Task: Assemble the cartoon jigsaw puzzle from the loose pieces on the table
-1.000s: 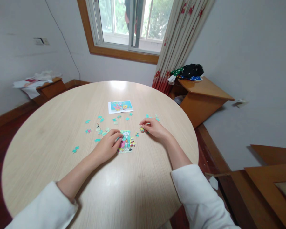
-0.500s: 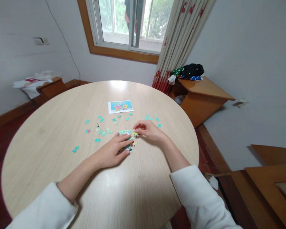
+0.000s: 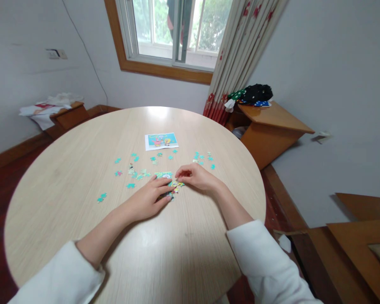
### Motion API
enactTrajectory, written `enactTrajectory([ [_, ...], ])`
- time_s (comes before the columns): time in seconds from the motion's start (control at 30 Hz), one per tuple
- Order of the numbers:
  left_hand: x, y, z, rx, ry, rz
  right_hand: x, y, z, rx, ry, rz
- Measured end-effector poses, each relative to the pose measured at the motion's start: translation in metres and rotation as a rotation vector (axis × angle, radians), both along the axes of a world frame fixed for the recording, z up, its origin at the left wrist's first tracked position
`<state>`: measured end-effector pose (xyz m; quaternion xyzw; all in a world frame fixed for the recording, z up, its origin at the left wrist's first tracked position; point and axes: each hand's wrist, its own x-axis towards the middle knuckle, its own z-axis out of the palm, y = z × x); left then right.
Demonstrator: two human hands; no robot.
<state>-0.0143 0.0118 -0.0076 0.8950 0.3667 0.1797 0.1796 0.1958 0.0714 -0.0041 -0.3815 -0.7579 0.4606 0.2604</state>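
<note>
The left hand [image 3: 147, 197] lies palm down and open, fingers stretched flat, pressing on the part-built puzzle [image 3: 164, 175] near the middle of the round surface [image 3: 82, 169]. Only the puzzle's teal top edge and its right side show past the fingers.

The right hand [image 3: 194, 177], at 3 o'clock from the puzzle, is curled, with thumb and forefinger drawn together over a small yellow piece [image 3: 177, 184] at the puzzle's right edge. I cannot tell whether it grips the piece or only touches it.

Loose pieces [image 3: 130, 185], mostly teal, lie scattered from 9 to 1 o'clock of the puzzle. A printed picture [image 3: 161, 140] lies flat at 12 o'clock, well apart from it.

Off the surface at 2 o'clock stands a wooden cabinet [image 3: 269, 126] with clothes [image 3: 255, 93] piled on it, beside a curtain [image 3: 237, 55].
</note>
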Motion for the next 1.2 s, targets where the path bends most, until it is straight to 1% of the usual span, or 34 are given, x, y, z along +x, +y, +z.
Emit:
enactTrajectory([
  [0.17,0.0,0.0,0.0,-0.005,-0.01,-0.013,-0.005,-0.002,-0.004,-0.096,0.091,0.015],
  [0.37,0.0,0.0,-0.001,-0.016,0.0,-0.01,-0.005,0.0,-0.007,-0.107,0.109,0.004],
  [0.73,0.001,0.0,-0.001,-0.017,-0.019,-0.011,-0.006,0.002,-0.01,-0.002,0.052,0.002],
  [1.03,0.001,0.0,-0.001,-0.013,-0.024,-0.01,-0.007,-0.001,-0.003,0.113,-0.05,0.009],
  [1.2,0.0,0.0,-0.002,-0.006,-0.024,-0.011,-0.008,-0.003,0.0,0.148,-0.077,0.009],
])
